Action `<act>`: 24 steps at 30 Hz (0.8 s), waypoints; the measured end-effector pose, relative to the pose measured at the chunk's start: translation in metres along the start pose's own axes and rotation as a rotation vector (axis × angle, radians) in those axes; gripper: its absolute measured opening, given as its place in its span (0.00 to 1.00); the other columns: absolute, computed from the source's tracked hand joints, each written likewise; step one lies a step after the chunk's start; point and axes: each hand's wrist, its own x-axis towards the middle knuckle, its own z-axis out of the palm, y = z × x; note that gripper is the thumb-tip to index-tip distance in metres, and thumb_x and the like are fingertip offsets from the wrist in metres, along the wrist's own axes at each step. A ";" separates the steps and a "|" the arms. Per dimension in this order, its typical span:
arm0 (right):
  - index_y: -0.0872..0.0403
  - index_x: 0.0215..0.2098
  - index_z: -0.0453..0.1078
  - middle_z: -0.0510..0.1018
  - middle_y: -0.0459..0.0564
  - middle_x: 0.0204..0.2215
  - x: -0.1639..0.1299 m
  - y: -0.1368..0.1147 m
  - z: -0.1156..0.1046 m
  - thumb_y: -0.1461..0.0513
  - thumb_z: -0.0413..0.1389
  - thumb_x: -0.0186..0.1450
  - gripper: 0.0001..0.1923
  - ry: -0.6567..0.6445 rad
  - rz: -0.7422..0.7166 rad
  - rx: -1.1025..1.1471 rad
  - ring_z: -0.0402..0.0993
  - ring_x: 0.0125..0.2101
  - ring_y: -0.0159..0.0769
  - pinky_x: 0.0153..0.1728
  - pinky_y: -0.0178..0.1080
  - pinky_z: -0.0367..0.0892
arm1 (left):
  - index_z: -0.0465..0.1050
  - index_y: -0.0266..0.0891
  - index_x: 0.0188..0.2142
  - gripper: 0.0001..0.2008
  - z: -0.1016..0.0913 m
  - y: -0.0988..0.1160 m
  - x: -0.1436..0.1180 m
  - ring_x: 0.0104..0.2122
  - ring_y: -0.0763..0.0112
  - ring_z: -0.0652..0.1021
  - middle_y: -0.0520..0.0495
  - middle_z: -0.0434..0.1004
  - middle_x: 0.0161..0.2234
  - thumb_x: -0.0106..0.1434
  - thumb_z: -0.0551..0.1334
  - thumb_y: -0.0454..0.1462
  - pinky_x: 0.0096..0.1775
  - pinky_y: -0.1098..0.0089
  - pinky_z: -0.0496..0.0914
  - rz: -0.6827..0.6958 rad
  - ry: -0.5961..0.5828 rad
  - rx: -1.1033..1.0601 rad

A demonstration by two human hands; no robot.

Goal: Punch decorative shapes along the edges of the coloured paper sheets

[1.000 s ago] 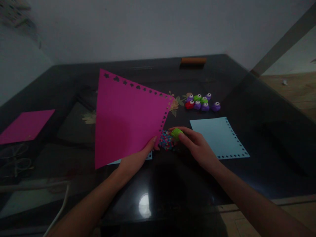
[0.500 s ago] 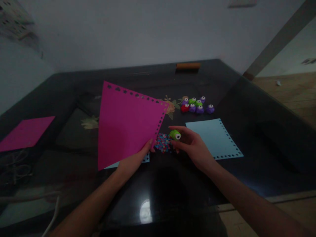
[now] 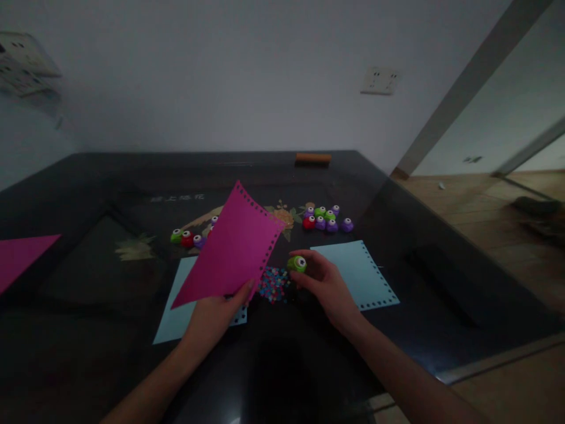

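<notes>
Left hand [image 3: 210, 312]: fingers pinched on lower edge of pink paper sheet [image 3: 229, 247], sheet tilted up off the tabletop [image 3: 88, 194], hole-punched border along top and right edges; right hand [image 3: 324, 285]: fingers closed round small green punch [image 3: 297, 264], held just above tabletop, just beside pile of confetti bits [image 3: 273, 284]; hands near each other, confetti betw. them; light-blue sheet [image 3: 176, 315] flat under pink sheet; 2nd light-blue sheet w/ punched edge [image 3: 357, 274] right of right hand; cluster of small punches [image 3: 326, 218] behind; 2nd cluster [image 3: 188, 237] left of pink sheet; another pink sheet [image 3: 20, 256] at far left.
</notes>
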 end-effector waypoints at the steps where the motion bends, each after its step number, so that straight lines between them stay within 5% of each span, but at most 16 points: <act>1: 0.51 0.43 0.69 0.74 0.47 0.37 0.000 -0.002 -0.002 0.61 0.62 0.54 0.18 0.017 -0.024 -0.044 0.70 0.38 0.35 0.33 0.35 0.69 | 0.74 0.41 0.24 0.11 0.000 0.002 0.002 0.29 0.56 0.76 0.48 0.76 0.22 0.52 0.60 0.46 0.36 0.62 0.68 0.008 0.012 -0.004; 7: 0.50 0.46 0.71 0.74 0.49 0.45 0.006 -0.016 -0.027 0.60 0.61 0.56 0.18 0.090 -0.173 -0.151 0.70 0.44 0.38 0.38 0.39 0.70 | 0.71 0.37 0.23 0.16 0.003 0.002 0.007 0.19 0.66 0.71 0.51 0.70 0.16 0.55 0.58 0.48 0.22 0.69 0.64 -0.029 -0.062 -0.098; 15: 0.55 0.44 0.71 0.77 0.53 0.43 0.041 -0.046 -0.092 0.59 0.61 0.54 0.19 0.371 -0.323 -0.475 0.73 0.42 0.41 0.43 0.44 0.68 | 0.72 0.37 0.22 0.16 0.006 0.001 0.004 0.17 0.67 0.70 0.51 0.69 0.15 0.54 0.58 0.47 0.20 0.71 0.62 0.009 -0.081 -0.140; 24: 0.55 0.40 0.72 0.77 0.52 0.37 0.080 -0.004 -0.104 0.63 0.60 0.55 0.13 0.151 -0.247 -1.108 0.73 0.35 0.39 0.38 0.42 0.66 | 0.73 0.36 0.24 0.16 0.004 0.003 0.003 0.21 0.62 0.75 0.47 0.76 0.19 0.53 0.59 0.48 0.23 0.68 0.66 -0.038 -0.114 -0.123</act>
